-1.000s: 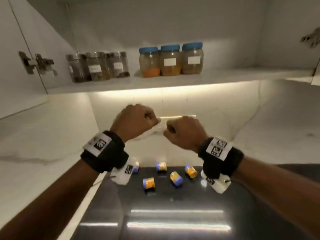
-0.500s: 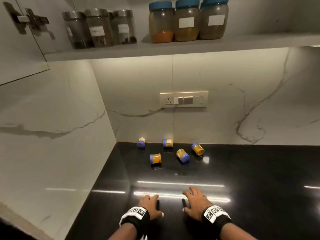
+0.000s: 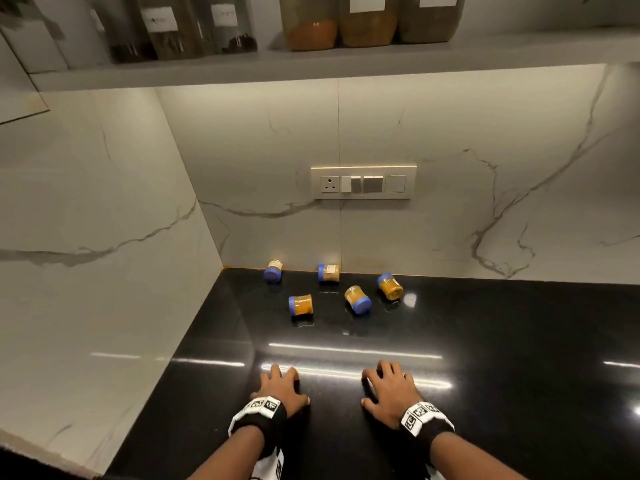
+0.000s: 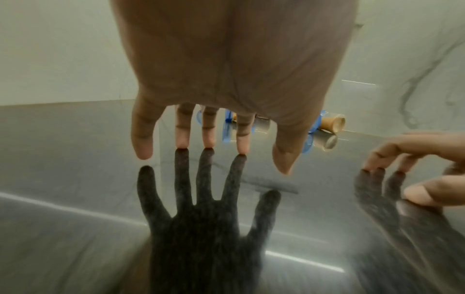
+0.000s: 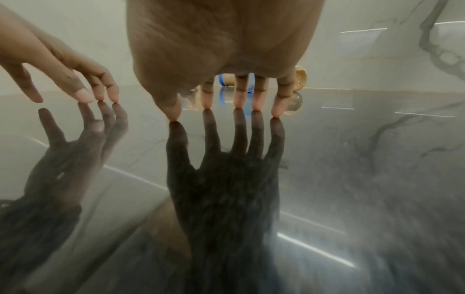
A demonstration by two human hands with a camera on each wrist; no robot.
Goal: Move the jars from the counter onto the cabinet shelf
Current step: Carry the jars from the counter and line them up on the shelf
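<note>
Several small blue-lidded jars lie on their sides at the back of the black counter (image 3: 485, 341): one (image 3: 273, 271) in the corner, one (image 3: 328, 273) against the wall, one (image 3: 300, 305) in front, one (image 3: 357, 299) in the middle, one (image 3: 390, 286) on the right. My left hand (image 3: 278, 386) and right hand (image 3: 391, 386) rest near the front edge, fingers spread, fingertips touching the glossy top, holding nothing. The wrist views show the left hand (image 4: 214, 139) and right hand (image 5: 239, 99) mirrored in the counter. The cabinet shelf (image 3: 311, 64) runs overhead.
Large spice jars (image 3: 339, 26) and dark glass canisters (image 3: 180, 32) stand on the shelf's left and middle. A switch plate (image 3: 363, 181) sits on the marble back wall. A marble side wall (image 3: 86, 254) closes the left.
A second ago both hands were raised together in front of the wall. They have dropped to the counter and spread flat, then moved slightly apart. The head view has tilted down.
</note>
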